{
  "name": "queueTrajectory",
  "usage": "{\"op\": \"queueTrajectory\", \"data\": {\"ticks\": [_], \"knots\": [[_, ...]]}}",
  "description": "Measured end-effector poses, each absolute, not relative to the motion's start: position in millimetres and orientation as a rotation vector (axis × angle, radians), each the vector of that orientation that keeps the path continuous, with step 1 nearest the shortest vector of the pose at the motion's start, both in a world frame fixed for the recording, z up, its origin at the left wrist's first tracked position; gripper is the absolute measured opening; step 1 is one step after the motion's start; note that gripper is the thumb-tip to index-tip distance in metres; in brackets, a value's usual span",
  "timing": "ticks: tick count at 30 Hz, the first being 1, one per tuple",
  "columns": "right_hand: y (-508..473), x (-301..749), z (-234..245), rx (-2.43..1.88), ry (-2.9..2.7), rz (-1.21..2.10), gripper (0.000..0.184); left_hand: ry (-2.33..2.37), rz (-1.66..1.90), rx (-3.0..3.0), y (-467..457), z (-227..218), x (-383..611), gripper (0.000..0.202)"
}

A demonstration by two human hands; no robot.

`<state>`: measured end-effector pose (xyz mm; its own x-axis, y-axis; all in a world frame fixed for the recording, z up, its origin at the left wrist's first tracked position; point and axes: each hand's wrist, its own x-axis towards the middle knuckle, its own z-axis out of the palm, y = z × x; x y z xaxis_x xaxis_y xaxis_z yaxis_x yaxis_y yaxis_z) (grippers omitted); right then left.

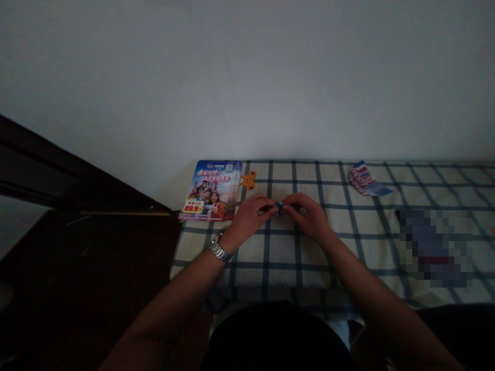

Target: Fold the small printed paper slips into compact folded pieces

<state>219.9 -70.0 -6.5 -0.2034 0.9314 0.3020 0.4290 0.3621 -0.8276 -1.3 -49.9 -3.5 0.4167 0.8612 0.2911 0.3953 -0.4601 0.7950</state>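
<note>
My left hand (249,215) and my right hand (307,212) meet over a checked cloth (348,242). Both pinch a small blue and white folded piece of paper (278,207) between their fingertips, just above the cloth. Only a sliver of the paper shows between the fingers. A metal watch (218,250) is on my left wrist.
A colourful flyer (212,189) lies at the cloth's far left corner, with a small orange figure (248,180) beside it. A torn piece of printed paper (365,180) lies at the far right. A blurred patch (435,246) sits to the right. Dark wooden furniture (77,206) stands on the left.
</note>
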Motion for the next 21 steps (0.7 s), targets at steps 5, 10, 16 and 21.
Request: {"op": "queueTrajectory", "data": {"ticks": [5,10,16,21], "knots": [[-70.7,221.6,-0.8,-1.208,-1.908,0.622,0.016,1.054,0.928,2.120,-50.5,-3.1,-0.5,0.018],[-70.3,221.6,-2.7,-1.203,-1.972,0.593,0.012,1.054,0.925,2.143,-50.4,-5.2,-0.2,0.018],[-69.7,222.2,-7.7,-1.227,-1.944,0.574,0.013,1.048,0.898,2.143,-52.1,-3.7,-0.2,0.020],[-70.5,222.2,-5.4,-1.231,-1.937,0.604,0.014,1.043,0.916,2.106,-52.7,-2.1,-0.1,0.016]]}}
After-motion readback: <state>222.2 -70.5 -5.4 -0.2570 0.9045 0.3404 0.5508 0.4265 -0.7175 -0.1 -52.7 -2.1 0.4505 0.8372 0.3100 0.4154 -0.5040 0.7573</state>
